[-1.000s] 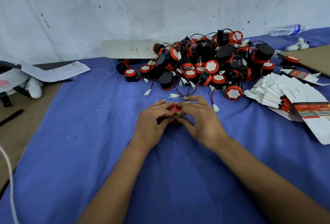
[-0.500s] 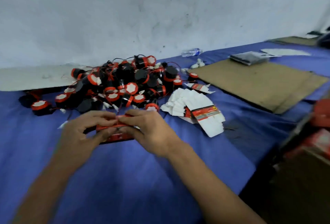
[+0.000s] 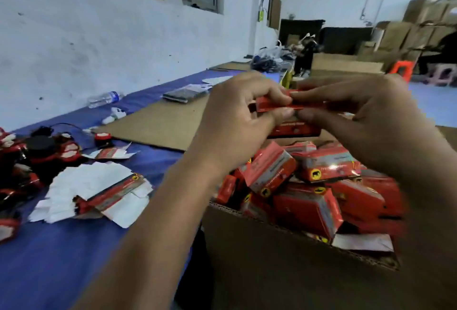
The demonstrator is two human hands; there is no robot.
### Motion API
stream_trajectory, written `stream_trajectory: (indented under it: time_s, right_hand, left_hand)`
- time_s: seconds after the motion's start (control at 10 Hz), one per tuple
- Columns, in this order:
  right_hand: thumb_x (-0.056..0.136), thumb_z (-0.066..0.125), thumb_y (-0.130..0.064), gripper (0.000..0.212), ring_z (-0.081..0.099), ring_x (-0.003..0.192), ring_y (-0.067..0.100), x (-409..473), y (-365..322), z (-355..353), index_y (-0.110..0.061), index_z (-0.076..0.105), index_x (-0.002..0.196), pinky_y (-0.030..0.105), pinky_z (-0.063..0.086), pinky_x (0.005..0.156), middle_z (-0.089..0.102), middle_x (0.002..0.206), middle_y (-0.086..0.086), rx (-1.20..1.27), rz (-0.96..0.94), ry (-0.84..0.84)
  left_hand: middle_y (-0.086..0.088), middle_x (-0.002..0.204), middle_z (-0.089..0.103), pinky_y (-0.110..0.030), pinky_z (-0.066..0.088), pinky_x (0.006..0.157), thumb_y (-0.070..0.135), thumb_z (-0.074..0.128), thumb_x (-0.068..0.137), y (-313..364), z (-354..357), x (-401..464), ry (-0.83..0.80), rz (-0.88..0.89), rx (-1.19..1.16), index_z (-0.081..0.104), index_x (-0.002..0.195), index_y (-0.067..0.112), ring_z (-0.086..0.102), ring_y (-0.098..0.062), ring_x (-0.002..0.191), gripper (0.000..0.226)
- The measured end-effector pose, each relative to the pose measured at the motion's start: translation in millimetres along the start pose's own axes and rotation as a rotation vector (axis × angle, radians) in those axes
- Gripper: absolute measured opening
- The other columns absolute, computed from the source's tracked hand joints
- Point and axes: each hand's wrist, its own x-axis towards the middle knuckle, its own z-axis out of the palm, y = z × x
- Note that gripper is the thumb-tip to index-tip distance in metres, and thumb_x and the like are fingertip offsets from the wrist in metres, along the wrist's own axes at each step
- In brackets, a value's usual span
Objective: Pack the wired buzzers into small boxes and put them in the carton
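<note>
Cardboard forms the near wall of the open carton (image 3: 272, 248), which stands at the table's edge, presumably so that finished packs can be dropped in without a long reach. Inside it lies a loose heap of filled red boxes (image 3: 309, 186), tilted at all angles, which suggests they are dropped rather than stacked. Directly above the heap, both hands hold one small red box (image 3: 284, 109): the left hand (image 3: 237, 121) pinches its top flap between thumb and curled fingers, and the right hand (image 3: 366, 121) pinches the same flap from the other side, fingertips nearly meeting. This paired grip appears to serve to tuck the flap shut before release; whether a buzzer is inside cannot be seen. Holding the box over the carton while closing it probably saves a separate carrying step. To the left, on the blue cloth (image 3: 74, 260), a fanned stack of flat unfolded boxes (image 3: 99, 191) lies within reach, and beyond it the pile of wired buzzers (image 3: 37, 156), black and red, sits at the frame's edge. Farther back lie a cardboard sheet (image 3: 158, 121) and a water bottle (image 3: 105, 98) near the wall.
</note>
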Motion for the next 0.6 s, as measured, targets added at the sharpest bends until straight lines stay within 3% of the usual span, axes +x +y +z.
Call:
stream_trajectory:
  time_s: [0.1,0.2,0.4,0.5,0.6]
  right_hand:
    - [0.081,0.070,-0.047,0.031,0.069,0.092,-0.004,-8.0,30.0,-14.8,-0.038,0.078,0.109,0.034,0.057,0.085,0.076,0.098,-0.017,-0.051,0.214,-0.171]
    - [0.088,0.061,-0.047,0.016,0.063,0.071,0.001,-10.8,44.4,-11.0,-0.044,0.072,0.100,0.036,0.052,0.068,0.070,0.076,-0.017,-0.116,0.300,-0.296]
    - [0.085,0.044,-0.069,0.045,0.063,0.090,0.012,9.3,30.4,1.1,-0.044,0.070,0.113,0.038,0.048,0.078,0.069,0.096,-0.015,-0.170,0.330,-0.306]
    - [0.071,0.038,-0.083,0.070,0.061,0.099,0.018,15.0,17.9,7.9,-0.041,0.069,0.118,0.037,0.044,0.083,0.068,0.103,-0.009,-0.228,0.350,-0.349]
    - [0.080,0.048,-0.078,0.059,0.061,0.102,0.024,21.8,17.9,14.5,-0.040,0.067,0.121,0.041,0.047,0.087,0.071,0.115,0.001,-0.251,0.325,-0.131]
  left_hand:
    - [0.006,0.100,0.071,-0.037,0.053,0.088,0.015,0.082,0.086,-3.2,40.8,11.5,-0.173,-0.084,0.054,0.075,0.093,0.019,0.066,-0.012,0.097,0.011]
    - [0.011,0.099,0.070,-0.032,0.047,0.080,0.019,0.077,0.092,-13.2,57.6,6.8,-0.232,-0.137,0.053,0.072,0.103,0.021,0.062,-0.006,0.091,0.012]
    - [0.003,0.124,0.072,-0.037,0.048,0.103,0.033,0.066,0.101,-17.8,46.6,0.1,-0.147,-0.213,0.053,0.073,0.126,0.024,0.061,-0.011,0.121,0.028]
    - [0.005,0.131,0.069,-0.038,0.048,0.105,0.035,0.063,0.103,-23.0,30.2,-9.0,-0.104,-0.257,0.028,0.071,0.130,0.024,0.059,-0.009,0.126,0.030]
    - [0.007,0.126,0.070,-0.035,0.051,0.101,0.031,0.063,0.104,-34.7,8.5,-28.1,-0.001,-0.241,0.003,0.072,0.127,0.020,0.060,-0.006,0.121,0.027]
